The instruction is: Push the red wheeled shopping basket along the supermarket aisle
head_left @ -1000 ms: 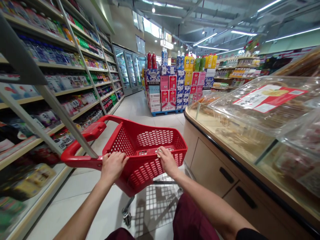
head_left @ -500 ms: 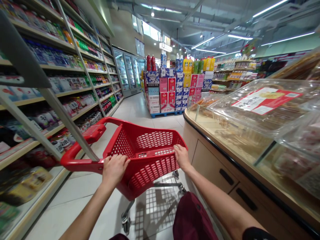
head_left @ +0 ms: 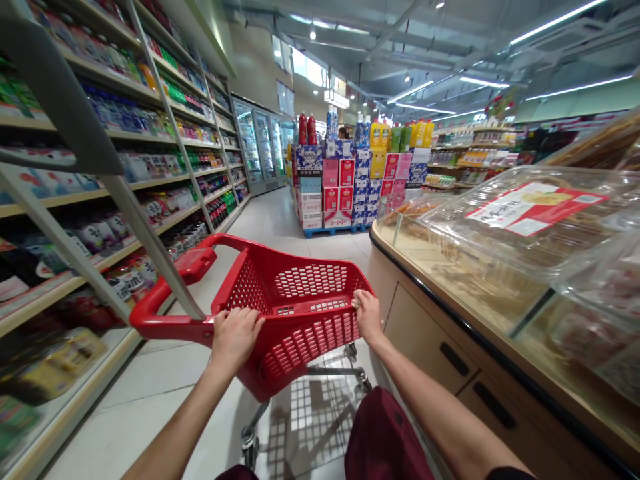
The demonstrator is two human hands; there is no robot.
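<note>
The person wears maroon trousers [head_left: 386, 441], with a small dark round mark [head_left: 399, 419] on the right leg. A black sleeve [head_left: 510, 474] edges the right arm [head_left: 440, 404].

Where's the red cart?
In the head view, the cart sits left of centre, between the drink shelves on the left and the counter on the right; the left hand and right hand are at its near rim.

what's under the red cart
Under the red cart, metal legs and wheels stand on pale floor bearing a grid shadow; the cart hides part of that floor.
</note>
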